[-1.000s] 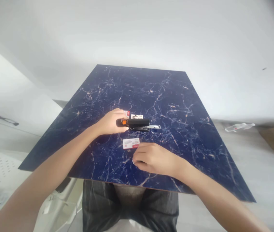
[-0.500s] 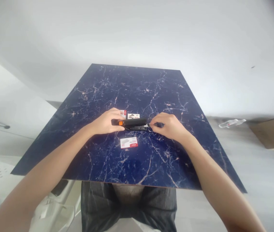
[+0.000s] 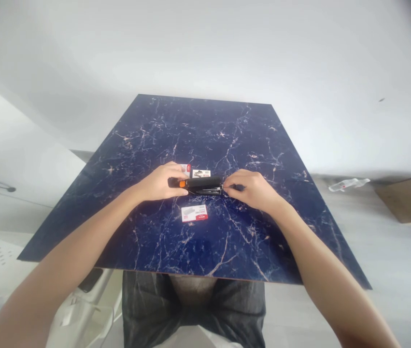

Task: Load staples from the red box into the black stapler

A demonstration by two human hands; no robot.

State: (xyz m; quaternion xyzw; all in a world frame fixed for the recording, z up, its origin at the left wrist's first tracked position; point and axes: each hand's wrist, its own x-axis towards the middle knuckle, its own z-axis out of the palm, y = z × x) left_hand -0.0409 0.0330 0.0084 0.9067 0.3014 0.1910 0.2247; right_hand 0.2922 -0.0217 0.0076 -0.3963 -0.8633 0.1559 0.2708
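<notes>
A black stapler [image 3: 205, 183] with an orange part at its left end lies across the middle of the dark blue table [image 3: 205, 135]. My left hand [image 3: 162, 182] grips the stapler's left end, thumb in front and fingers behind. At the other end, the fingertips of my right hand [image 3: 250, 187] are pinched together against the stapler's metal tip; whatever they hold is too small to make out. In front of the stapler lies a small white and red staple box [image 3: 194, 213]. Just behind it is a card with a stapler picture [image 3: 201, 173], partly covered.
Another red and white packet [image 3: 186, 168] shows behind my left fingers. On the floor to the right are a clear plastic bottle [image 3: 348, 184] and a brown cardboard box [image 3: 408, 199]. The table's front edge runs just before my lap.
My right fingertips have shifted very slightly left at the stapler's metal end. My left hand keeps its grip. The whole view has moved a little.
</notes>
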